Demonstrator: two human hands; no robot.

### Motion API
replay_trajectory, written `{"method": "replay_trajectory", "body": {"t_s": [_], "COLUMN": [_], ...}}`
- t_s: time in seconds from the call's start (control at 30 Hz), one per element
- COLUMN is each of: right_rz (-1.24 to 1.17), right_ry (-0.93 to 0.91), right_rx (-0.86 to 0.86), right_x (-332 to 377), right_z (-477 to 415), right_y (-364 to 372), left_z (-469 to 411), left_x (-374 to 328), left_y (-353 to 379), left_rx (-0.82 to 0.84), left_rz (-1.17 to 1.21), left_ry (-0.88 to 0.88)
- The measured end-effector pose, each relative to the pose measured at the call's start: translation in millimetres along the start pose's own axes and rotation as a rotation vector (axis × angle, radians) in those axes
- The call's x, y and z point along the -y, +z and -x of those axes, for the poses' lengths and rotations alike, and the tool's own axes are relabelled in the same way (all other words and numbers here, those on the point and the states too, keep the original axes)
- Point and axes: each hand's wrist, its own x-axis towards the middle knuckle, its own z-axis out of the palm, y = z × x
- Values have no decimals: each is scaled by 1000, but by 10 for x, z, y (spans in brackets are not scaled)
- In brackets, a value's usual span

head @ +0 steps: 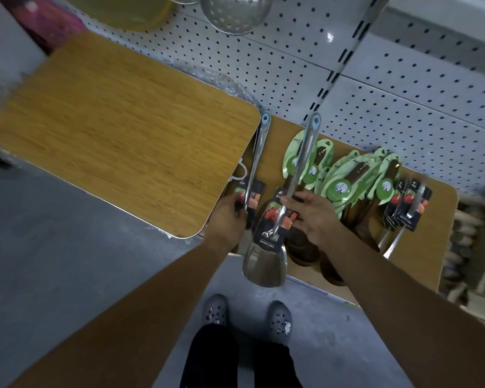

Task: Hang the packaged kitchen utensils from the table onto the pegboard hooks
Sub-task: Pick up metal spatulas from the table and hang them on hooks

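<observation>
Steel spatulas [265, 264] in L hand [230, 217], R hand [311, 217], beside table [109, 130] corner.

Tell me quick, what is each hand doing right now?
Left hand: closed, gripping a packaged steel utensil near its card label.
Right hand: closed, gripping a packaged steel spatula by its handle.
</observation>
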Motion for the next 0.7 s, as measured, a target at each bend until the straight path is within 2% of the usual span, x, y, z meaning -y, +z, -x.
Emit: {"method": "replay_trajectory", "body": {"t_s": [0.17,0.5,0.6,0.7], "right_rz": [-191,-212,-195,-181], "right_ry": [-13,45,66,89], "right_rx": [58,185,186,149], "right_x": [-87,-115,-142,-133], "right_z": [104,204,226,249], "right_y": [-283,-558,-624,-653], "left_z": [-235,-310,-305,-328], "left_x": [81,-44,-17,32], "left_y": [278,464,527,501], "left_rx": [40,-146,-174,-123], "left_rz": [-110,-357,-308,-50], "left_ry": [-131,-232,-280,-329]}}
